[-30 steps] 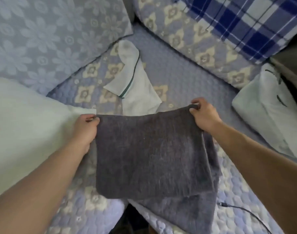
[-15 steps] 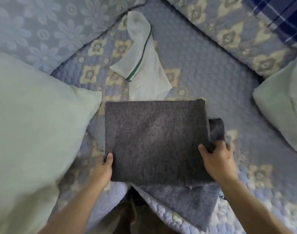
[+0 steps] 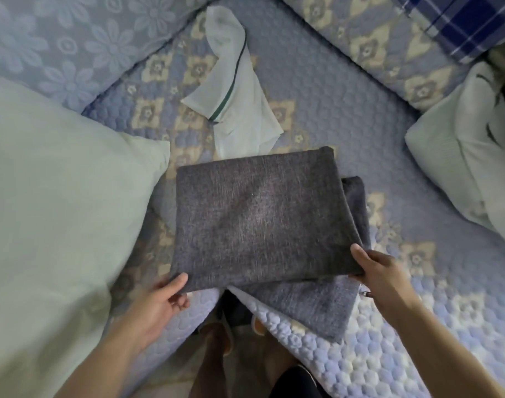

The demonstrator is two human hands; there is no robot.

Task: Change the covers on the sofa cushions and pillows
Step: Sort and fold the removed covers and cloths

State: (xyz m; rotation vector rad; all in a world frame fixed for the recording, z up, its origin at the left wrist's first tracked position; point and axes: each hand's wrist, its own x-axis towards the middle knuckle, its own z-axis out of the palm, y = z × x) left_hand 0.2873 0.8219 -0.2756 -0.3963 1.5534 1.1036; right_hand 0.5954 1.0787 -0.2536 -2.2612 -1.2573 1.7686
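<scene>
Lying folded on the quilted sofa seat point(image 3: 317, 90), grey cover point(image 3: 257, 219) sits centre; right hand point(image 3: 380, 271) grips its near right corner, thumb on top, fingers curled under; left hand point(image 3: 159, 303) palm-up at near left corner, thumb touching the edge, fingers loosely curled, gripping nothing; both forearms extend from below; bare pale pillow point(image 3: 53, 211) at left, white cover point(image 3: 234, 90) beyond, second pale pillow point(image 3: 461, 156) at right.

Quilted blue floral sofa seat point(image 3: 317, 90), pale floor point(image 3: 245, 366) below, soft daylight
</scene>
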